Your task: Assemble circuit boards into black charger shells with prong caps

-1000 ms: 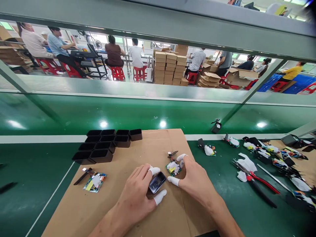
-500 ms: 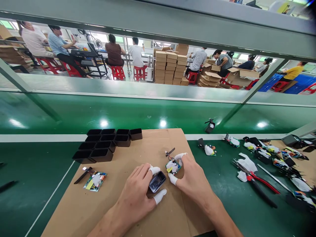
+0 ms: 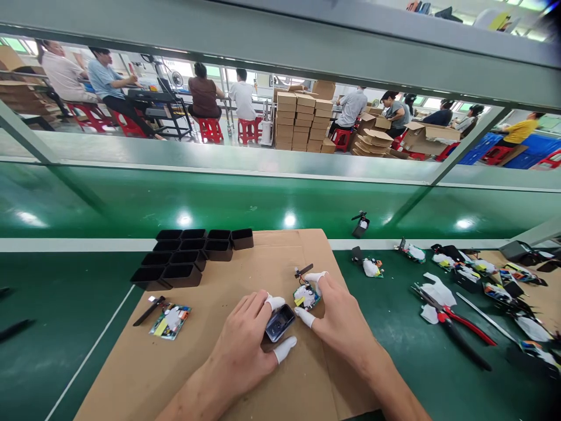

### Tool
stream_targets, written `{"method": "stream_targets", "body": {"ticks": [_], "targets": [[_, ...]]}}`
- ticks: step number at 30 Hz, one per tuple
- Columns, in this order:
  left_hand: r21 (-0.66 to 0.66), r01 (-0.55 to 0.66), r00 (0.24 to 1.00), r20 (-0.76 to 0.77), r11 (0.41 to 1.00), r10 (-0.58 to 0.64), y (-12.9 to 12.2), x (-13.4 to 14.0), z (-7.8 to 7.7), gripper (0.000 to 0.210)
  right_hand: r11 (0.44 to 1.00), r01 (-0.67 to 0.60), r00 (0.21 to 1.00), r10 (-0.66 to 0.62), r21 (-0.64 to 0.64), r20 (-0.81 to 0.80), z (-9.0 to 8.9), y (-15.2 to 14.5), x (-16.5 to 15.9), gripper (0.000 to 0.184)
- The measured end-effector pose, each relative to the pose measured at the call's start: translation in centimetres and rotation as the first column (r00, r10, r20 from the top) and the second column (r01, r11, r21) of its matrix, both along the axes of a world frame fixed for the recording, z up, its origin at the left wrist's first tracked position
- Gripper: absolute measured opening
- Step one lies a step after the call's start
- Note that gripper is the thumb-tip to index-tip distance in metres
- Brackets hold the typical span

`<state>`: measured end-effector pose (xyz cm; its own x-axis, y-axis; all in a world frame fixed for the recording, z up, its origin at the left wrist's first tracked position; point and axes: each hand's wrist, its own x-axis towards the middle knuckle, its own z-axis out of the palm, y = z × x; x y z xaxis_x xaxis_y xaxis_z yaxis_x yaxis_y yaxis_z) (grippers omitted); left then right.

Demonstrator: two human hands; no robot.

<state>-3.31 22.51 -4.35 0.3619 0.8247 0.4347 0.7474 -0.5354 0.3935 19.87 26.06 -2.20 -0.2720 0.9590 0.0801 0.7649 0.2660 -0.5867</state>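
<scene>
Green benching (image 3: 403, 327) is observed in a workshop, with a brown cardboard sheet (image 3: 263, 269) laid over it in front of the person. Beyond the shelf frame, stacked cardboard boxes (image 3: 302, 123), an opened carton (image 3: 429, 134) and seated workers on red stools (image 3: 210, 130) are noted.

Labelling: a yellow patch is carried by the circuit board (image 3: 305, 297) near the right hand, and another by a second circuit board (image 3: 170, 321) lying on the left of the sheet. Any print on these patches is too small to be read.

Containers: a group of black boxes (image 3: 182, 276) is set in rows at the far left of the sheet, openings upward, interiors dark. One small black case (image 3: 279, 323) is held by the left hand (image 3: 256, 330), its open side facing up and a glossy inner face exposed; it is gripped between thumb and fingers. On the far green strip, another black case (image 3: 360, 227) is seen, with a white patch on it.

White covers are worn on thumb and index finger of both hands. The first board lies just beside the held case, with the fingers of the right hand (image 3: 311, 297) curved about its edges; whether it is pinched cannot be told. Further right, red-and-black-handled pliers (image 3: 443, 313) are found near a pile of boards (image 3: 486, 266)
</scene>
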Motion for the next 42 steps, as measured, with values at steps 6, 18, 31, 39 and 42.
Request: {"method": "stream_targets", "body": {"ticks": [6,18,31,39,42], "targets": [[-0.014,0.014,1.000,0.011,1.000,-0.014,0.1,0.0,0.3,0.038,0.999,0.028,1.000,-0.028,0.019,0.000,-0.8,0.3,-0.2,0.036],[-0.038,0.176,0.984,0.047,0.984,-0.174,-0.4,-0.3,-0.5,0.073,0.998,0.034,0.994,-0.039,0.057,0.100,-3.1,0.2,0.5,0.031],[-0.061,0.235,0.966,-0.093,0.970,-0.240,-0.6,-0.5,-0.9,0.073,0.991,0.007,0.991,-0.025,0.132,0.132,-4.4,0.4,0.8,0.037],[-0.062,0.238,0.965,-0.095,0.969,-0.243,-0.6,-0.4,-1.0,0.065,0.986,0.029,0.993,-0.047,0.166,0.105,-3.8,0.4,0.9,0.029],[-0.063,0.229,0.968,-0.088,0.971,-0.233,-0.6,-0.4,-1.1,0.062,0.989,0.025,0.996,-0.037,0.144,0.083,-3.7,0.3,0.8,0.022]]}}
